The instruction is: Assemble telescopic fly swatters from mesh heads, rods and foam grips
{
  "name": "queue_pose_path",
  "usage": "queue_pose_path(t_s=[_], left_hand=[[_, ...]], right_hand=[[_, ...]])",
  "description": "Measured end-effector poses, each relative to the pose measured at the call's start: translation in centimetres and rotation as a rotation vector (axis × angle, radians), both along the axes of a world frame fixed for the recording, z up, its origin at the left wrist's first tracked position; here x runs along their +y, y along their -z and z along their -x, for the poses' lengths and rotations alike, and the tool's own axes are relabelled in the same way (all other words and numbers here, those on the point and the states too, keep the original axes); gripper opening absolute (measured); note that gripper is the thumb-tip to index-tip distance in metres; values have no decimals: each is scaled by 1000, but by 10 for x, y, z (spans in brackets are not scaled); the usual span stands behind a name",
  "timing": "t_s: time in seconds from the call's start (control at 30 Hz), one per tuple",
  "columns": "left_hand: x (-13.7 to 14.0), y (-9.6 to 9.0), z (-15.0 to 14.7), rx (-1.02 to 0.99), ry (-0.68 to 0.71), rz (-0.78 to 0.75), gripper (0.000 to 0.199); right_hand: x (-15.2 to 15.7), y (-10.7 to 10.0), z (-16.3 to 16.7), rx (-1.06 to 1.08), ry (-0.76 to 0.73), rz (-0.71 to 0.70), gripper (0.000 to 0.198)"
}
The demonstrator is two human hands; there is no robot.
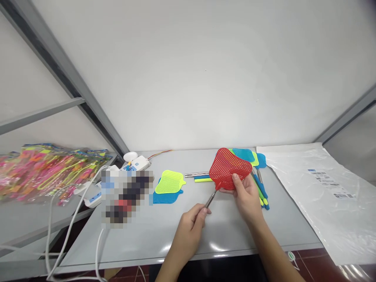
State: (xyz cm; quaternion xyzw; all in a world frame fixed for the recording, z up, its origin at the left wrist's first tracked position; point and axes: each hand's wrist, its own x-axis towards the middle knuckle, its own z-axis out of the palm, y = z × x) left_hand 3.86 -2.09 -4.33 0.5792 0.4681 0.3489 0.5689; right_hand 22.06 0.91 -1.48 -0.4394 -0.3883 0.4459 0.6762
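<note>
My right hand (245,194) pinches a red perforated fly swatter head (225,166), thumb on its face and fingers behind. A thin metal rod (210,199) meets the neck of that head, and my left hand (192,224) is closed round the rod's lower part. Left of my hands, a yellow-green swatter head (169,182) lies partly over a blue swatter head (168,197). Behind the red head are metal rods (196,174) and a yellow-green grip (202,180). Blue and green swatters (243,155) lie piled beyond my right hand, their grips (263,192) partly hidden by it.
A white plastic mailing bag (320,196) covers the table's right side. To the left are white power strips (138,163), cables (98,250) and a pixelated dark object (129,197). Packaged colourful items (58,172) are heaped at far left. Metal frame posts (73,82) stand beside the table (141,235).
</note>
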Motion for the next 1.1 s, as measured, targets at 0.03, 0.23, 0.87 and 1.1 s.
queue_pose_path(t_s=[0.03, 0.23, 0.87, 1.1], left_hand=[[-1, -2, 3, -84, 45, 111, 35], [-4, -8, 20, -557, 296, 606, 35], [-28, -39, 16, 203, 11, -38, 41], [-9, -41, 7, -247, 197, 376, 38]], right_hand=[[1, -3, 2, 12, -19, 2, 46], [4, -11, 5, 190, -211, 72, 34], [2, -22, 34, 116, -153, 25, 23], [7, -16, 26, 296, -413, 77, 26]])
